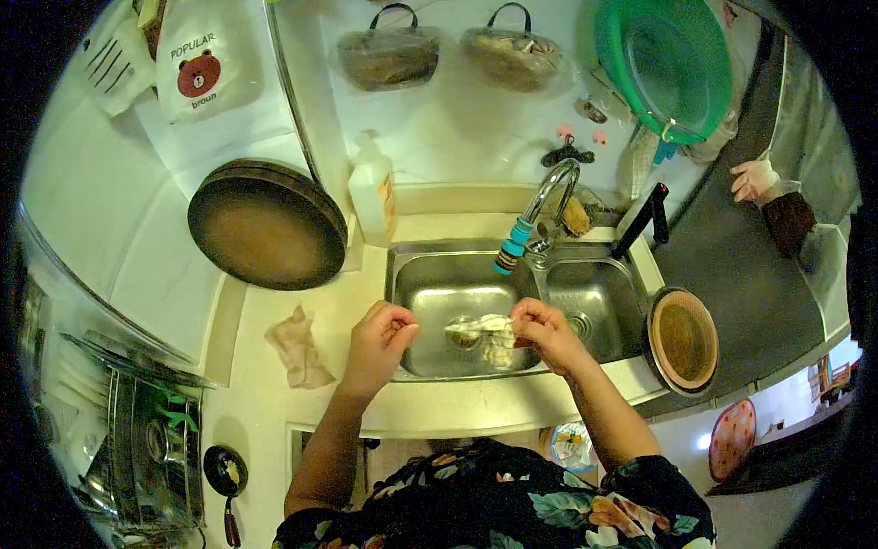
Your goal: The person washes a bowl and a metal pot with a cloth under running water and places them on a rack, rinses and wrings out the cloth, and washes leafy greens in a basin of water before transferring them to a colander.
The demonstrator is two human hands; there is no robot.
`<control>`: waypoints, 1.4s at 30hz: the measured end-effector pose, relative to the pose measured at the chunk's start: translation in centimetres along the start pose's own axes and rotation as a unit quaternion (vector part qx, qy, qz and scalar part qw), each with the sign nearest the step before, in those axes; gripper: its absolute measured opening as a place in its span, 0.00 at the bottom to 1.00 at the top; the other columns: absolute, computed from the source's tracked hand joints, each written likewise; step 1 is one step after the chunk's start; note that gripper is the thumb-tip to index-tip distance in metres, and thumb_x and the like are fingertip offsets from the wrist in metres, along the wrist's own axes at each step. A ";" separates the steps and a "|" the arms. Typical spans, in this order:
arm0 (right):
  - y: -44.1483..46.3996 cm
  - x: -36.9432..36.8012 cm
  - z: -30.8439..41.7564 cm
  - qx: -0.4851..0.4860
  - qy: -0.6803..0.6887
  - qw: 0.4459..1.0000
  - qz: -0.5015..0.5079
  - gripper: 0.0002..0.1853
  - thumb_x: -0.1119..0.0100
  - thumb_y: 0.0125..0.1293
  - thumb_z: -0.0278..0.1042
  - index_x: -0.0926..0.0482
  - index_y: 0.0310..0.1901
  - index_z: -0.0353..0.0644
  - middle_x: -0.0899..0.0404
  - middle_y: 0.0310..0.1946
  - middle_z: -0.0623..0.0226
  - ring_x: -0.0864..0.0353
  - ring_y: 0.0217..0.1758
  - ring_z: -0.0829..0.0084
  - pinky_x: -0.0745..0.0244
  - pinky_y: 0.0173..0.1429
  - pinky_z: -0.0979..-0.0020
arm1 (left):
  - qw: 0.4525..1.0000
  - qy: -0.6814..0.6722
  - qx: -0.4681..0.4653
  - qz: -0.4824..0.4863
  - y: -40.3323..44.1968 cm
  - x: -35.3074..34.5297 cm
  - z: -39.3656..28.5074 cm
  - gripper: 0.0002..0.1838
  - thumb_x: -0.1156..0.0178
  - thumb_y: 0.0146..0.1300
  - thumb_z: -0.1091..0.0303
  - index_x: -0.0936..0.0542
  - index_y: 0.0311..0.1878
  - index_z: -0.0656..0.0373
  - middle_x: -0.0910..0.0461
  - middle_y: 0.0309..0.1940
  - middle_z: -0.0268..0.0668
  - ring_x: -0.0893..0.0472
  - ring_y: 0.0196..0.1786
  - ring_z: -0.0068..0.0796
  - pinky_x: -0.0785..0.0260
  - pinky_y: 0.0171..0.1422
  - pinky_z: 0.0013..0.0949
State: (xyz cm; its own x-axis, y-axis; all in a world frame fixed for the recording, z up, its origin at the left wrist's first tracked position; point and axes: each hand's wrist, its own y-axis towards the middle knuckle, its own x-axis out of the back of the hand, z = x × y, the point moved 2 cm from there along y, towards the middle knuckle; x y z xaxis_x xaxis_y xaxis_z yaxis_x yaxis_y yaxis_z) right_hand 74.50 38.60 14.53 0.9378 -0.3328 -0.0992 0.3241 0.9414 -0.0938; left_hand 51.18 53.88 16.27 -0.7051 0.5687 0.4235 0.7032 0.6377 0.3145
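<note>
A crumpled white cloth (492,328) hangs from my right hand (549,337) over the large basin of the steel sink (439,252). The fingers of that hand are closed on the cloth's right end. My left hand (380,340) is over the sink's left rim, apart from the cloth. Its fingers are curled together in a pinch, and I cannot make out whether anything is between them. The faucet (521,233), with a blue nozzle, reaches over the basin just beyond the cloth.
A pale rag (299,348) lies on the counter to the left. Dark round pans (265,224) lean against the wall behind it, beside a white bottle (372,192). Stacked bowls (684,339) stand right of the sink. A green basin (663,69) hangs at upper right.
</note>
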 end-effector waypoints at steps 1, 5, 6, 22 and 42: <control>0.2 0.0 0.0 -0.005 -0.003 1.000 -0.003 0.04 0.40 0.64 0.35 0.25 0.36 0.48 0.26 0.31 0.80 0.27 0.34 0.83 0.28 0.39 0.77 | 0.997 -0.061 0.052 0.004 -0.3 -0.5 0.9 0.08 0.39 0.63 0.73 0.24 0.44 0.64 0.21 0.40 0.36 0.20 0.38 0.23 0.25 0.43 0.28; 1.0 -2.4 -0.7 -0.025 0.018 1.000 -0.002 0.04 0.42 0.65 0.34 0.25 0.38 0.46 0.25 0.33 0.78 0.27 0.34 0.84 0.27 0.36 0.78 | 0.975 -0.195 0.099 0.041 -1.9 -4.7 1.1 0.10 0.39 0.63 0.72 0.24 0.45 0.65 0.20 0.42 0.38 0.20 0.41 0.23 0.25 0.47 0.28; 1.1 -3.1 -0.8 -0.021 0.019 1.000 0.007 0.04 0.42 0.65 0.33 0.25 0.38 0.45 0.24 0.32 0.77 0.26 0.33 0.84 0.26 0.36 0.78 | 0.948 -0.307 0.083 0.016 -1.9 -6.2 0.9 0.11 0.39 0.64 0.70 0.24 0.46 0.65 0.19 0.39 0.37 0.20 0.41 0.22 0.26 0.47 0.27; 1.6 -3.6 -2.5 -0.062 0.037 0.990 0.120 0.11 0.42 0.68 0.37 0.22 0.45 0.38 0.21 0.43 0.67 0.23 0.45 0.77 0.24 0.48 0.72 | 0.803 -0.567 0.182 -0.007 -2.0 -4.5 1.6 0.11 0.54 0.70 0.68 0.29 0.51 0.61 0.23 0.44 0.37 0.23 0.47 0.25 0.30 0.53 0.31; 0.9 -1.6 1.4 0.091 0.201 0.975 -0.023 0.07 0.42 0.68 0.38 0.28 0.39 0.47 0.27 0.30 0.75 0.27 0.34 0.81 0.30 0.40 0.76 | 0.953 -0.261 0.151 0.015 -2.7 0.3 3.7 0.06 0.41 0.64 0.73 0.27 0.42 0.59 0.23 0.32 0.29 0.26 0.34 0.16 0.33 0.36 0.23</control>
State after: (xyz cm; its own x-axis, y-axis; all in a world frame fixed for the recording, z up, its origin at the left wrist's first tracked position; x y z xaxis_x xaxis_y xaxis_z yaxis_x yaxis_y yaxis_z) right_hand 73.51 40.02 16.03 0.8091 -0.3362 -0.4820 0.4162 0.9068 0.0663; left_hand 48.74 54.32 12.43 -0.6889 0.7207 -0.0774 0.7218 0.6919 0.0173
